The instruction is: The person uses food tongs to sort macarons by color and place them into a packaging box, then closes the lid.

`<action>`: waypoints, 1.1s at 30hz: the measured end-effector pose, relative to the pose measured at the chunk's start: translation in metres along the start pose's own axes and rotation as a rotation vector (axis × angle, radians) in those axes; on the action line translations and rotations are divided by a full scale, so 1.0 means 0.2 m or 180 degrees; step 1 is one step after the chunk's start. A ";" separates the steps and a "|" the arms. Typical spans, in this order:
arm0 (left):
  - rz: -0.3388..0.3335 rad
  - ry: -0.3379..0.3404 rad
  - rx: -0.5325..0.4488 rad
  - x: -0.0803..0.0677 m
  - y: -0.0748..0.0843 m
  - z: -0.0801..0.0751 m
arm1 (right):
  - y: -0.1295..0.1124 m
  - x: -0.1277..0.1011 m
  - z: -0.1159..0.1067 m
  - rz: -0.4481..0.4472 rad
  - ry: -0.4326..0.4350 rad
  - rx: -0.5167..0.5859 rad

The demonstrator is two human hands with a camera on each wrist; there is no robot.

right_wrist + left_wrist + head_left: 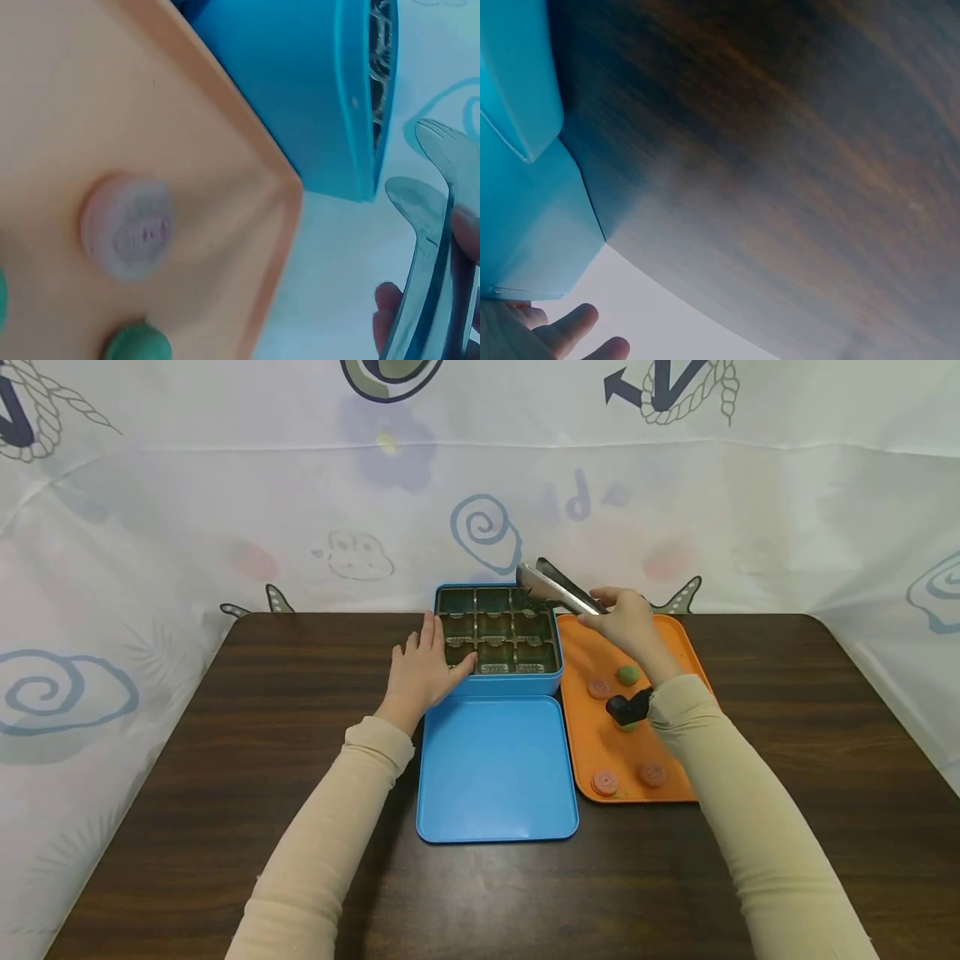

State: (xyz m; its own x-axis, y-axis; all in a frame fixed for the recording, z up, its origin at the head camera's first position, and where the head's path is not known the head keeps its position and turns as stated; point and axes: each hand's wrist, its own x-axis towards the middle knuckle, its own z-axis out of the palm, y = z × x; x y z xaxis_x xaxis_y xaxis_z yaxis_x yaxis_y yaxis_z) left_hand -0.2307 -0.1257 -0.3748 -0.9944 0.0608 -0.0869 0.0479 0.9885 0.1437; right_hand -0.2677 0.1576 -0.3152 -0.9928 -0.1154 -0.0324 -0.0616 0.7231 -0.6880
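Note:
My left hand (422, 672) rests on the left edge of a blue box (498, 683), fingers extended and thumb over its front rim. Inside sits a dark divided insert (495, 627) with several square compartments. The right hand (628, 625) grips metal tongs (562, 591), whose tips are above the box's far right corner. In the right wrist view the tongs (431, 225) have their tips apart, and nothing shows between them. In the left wrist view, fingers (574, 326) of the left hand show beside the blue wall.
An orange tray (675, 647) right of the box carries pink round embossed pieces (604, 782) and green ones (627, 675), one partly hidden by the wrist camera. The flat blue lid (495, 768) lies in front of the box. A patterned cloth hangs behind the wooden table (300, 693).

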 end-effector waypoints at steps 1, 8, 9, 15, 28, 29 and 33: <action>0.0000 0.0011 0.0014 0.00 0.00 0.00 | 0.00 -0.01 -0.02 -0.0010 0.0000 0.0022; 0.0000 0.0073 0.0093 0.00 0.00 0.01 | 0.02 -0.09 -0.13 -0.0188 -0.0080 -0.0084; -0.0004 0.0095 0.0119 0.00 0.00 0.01 | 0.03 -0.10 -0.15 -0.0237 -0.0077 -0.0133; -0.0080 0.0206 0.0212 -0.01 0.01 0.00 | 0.10 -0.20 -0.23 -0.0394 0.0026 -0.0475; -0.0130 0.0324 0.0169 -0.03 0.01 0.01 | 0.29 -0.36 -0.35 -0.0030 -0.0093 -0.0690; -0.0129 0.0332 0.0162 -0.03 0.01 0.01 | 0.30 -0.37 -0.35 0.0009 -0.0108 -0.0696; -0.0119 0.0356 0.0125 -0.03 0.00 0.02 | 0.35 -0.39 -0.37 0.0056 -0.0167 -0.0802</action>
State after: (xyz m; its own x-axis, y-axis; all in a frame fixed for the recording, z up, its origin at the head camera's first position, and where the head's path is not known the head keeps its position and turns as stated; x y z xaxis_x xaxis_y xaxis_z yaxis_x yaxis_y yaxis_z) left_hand -0.2241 -0.1247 -0.3775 -0.9998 0.0102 0.0192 0.0122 0.9946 0.1034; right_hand -0.2030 0.2671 -0.3067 -0.9876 -0.1318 -0.0848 -0.0747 0.8714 -0.4849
